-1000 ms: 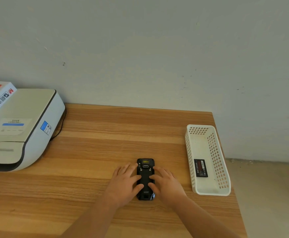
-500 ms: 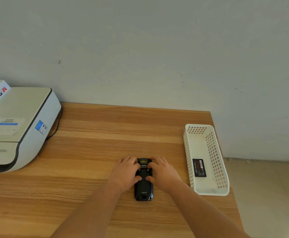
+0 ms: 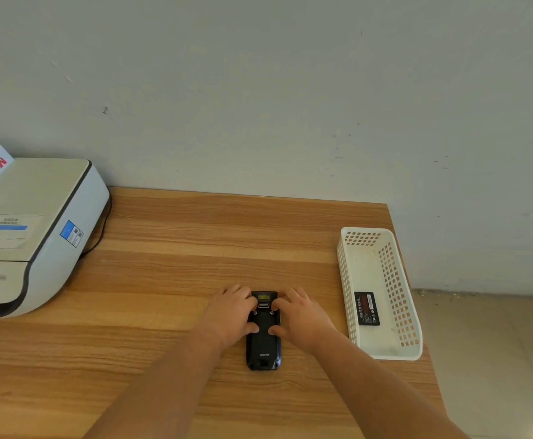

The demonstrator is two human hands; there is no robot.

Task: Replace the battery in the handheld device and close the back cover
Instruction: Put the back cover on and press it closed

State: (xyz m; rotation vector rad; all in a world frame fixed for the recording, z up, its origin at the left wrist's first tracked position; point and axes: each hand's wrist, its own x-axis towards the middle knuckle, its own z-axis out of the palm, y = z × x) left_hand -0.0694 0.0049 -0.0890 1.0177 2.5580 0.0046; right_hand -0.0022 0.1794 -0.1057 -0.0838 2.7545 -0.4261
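A black handheld device [image 3: 263,346] lies face down on the wooden table [image 3: 170,280], back cover up. My left hand [image 3: 230,315] rests on its left side and my right hand [image 3: 303,318] on its right side. Both thumbs press on the back cover around its middle, and the fingers reach the upper corners near the scanner window. A black battery [image 3: 367,308] with a red label lies inside the white basket [image 3: 398,351] to the right.
A white printer [image 3: 34,229] with a black cable stands at the left, a red-and-white box on top of it. The basket sits at the table's right edge, where the floor drops away. A pale wall closes the back.
Both hands slid up the device from its lower half to its upper half, thumbs now at mid-cover. The device has stayed in place.
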